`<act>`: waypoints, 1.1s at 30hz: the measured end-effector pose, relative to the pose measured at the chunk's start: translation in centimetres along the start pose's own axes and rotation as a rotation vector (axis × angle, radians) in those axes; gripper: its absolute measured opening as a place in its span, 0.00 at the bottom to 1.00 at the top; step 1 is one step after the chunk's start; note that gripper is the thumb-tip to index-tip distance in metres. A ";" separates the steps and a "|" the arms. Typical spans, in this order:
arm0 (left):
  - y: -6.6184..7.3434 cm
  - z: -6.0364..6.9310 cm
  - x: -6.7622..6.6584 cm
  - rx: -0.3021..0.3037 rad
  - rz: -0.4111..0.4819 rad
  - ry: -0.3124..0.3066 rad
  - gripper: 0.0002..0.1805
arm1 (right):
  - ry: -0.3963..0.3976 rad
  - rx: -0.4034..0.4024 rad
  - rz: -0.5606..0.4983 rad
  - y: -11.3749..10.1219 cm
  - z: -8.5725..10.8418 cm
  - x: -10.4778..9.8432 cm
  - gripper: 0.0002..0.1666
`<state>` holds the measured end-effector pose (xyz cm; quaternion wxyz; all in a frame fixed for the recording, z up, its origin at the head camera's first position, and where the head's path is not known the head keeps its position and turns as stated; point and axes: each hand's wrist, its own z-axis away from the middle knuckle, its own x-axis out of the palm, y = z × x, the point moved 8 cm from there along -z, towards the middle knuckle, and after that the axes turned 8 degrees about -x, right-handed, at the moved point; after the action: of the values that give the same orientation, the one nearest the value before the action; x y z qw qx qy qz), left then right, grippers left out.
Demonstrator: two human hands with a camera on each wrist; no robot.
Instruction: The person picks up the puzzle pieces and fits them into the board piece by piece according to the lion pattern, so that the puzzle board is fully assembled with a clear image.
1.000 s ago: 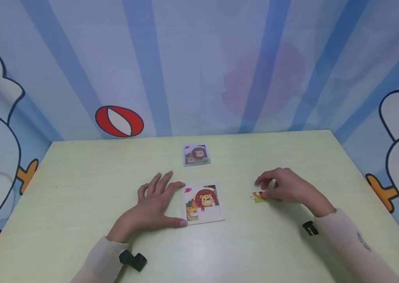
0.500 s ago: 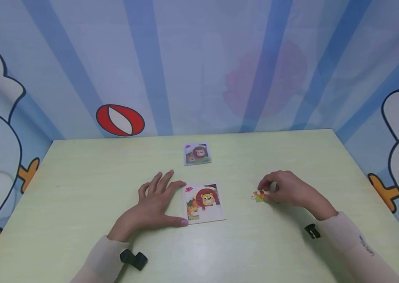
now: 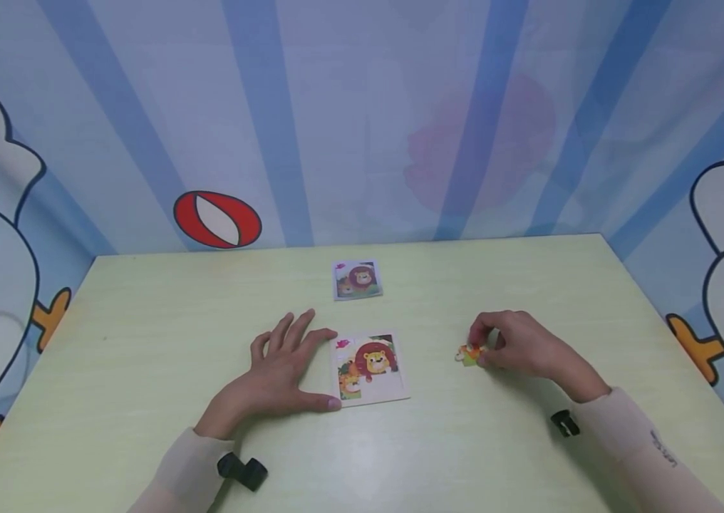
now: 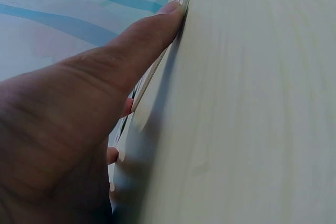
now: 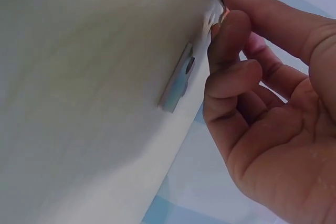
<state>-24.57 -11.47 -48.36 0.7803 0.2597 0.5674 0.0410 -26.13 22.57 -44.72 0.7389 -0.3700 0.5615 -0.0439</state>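
Observation:
A square puzzle board (image 3: 375,390) with a lion picture lies on the table, its lower part bare white. My left hand (image 3: 272,385) rests along the board's left side, fingers spread. Its thumb touches the lower left corner and its index finger the upper left. To the right of the board, my right hand (image 3: 522,345) pinches a small orange and green puzzle piece (image 3: 469,358) between thumb and fingers, low over the table. In the right wrist view another puzzle piece (image 5: 178,80) lies on the table beside that hand; the head view hides it behind the hand.
Farther back on the table (image 3: 221,292) lies a square lion picture card (image 3: 358,279). A printed blue curtain (image 3: 362,142) stands along the table's rear edge and both sides.
My right hand has shifted slightly to the right, and its index finger has come down to the puzzle piece, which it now pinches against the thumb. The left hand and board look unmoved.

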 end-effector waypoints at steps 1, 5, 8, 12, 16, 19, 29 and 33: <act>0.0 0.0 0.0 0.001 -0.001 0.000 0.57 | 0.008 0.000 -0.008 0.0 0.0 0.0 0.10; 0.1 0.0 0.0 0.004 -0.002 0.000 0.57 | 0.024 -0.019 -0.041 -0.1 0.1 0.1 0.08; 0.1 0.0 0.0 0.005 -0.003 -0.001 0.57 | 0.029 -0.047 -0.064 -0.4 -0.1 0.3 0.08; 0.1 0.0 0.0 0.005 -0.002 0.000 0.57 | 0.043 -0.069 -0.088 -0.8 -0.3 0.4 0.08; 0.1 0.0 0.0 0.007 -0.004 0.003 0.57 | 0.050 -0.057 -0.127 -1.1 -0.5 0.6 0.09; 0.1 0.0 -0.1 0.010 -0.004 0.006 0.57 | 0.053 -0.048 -0.163 -1.3 -0.7 0.7 0.10; 0.2 0.1 0.0 0.015 -0.002 0.005 0.57 | 0.057 -0.040 -0.235 -2.5 -1.7 1.2 0.11; 0.2 0.1 -0.1 0.012 0.000 0.006 0.57 | 0.060 -0.033 -0.262 -3.0 -1.9 1.3 0.12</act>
<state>-24.48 -11.41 -48.19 0.7772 0.2644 0.5698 0.0384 -26.27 18.85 -44.12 0.7035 -0.4509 0.5307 -0.1419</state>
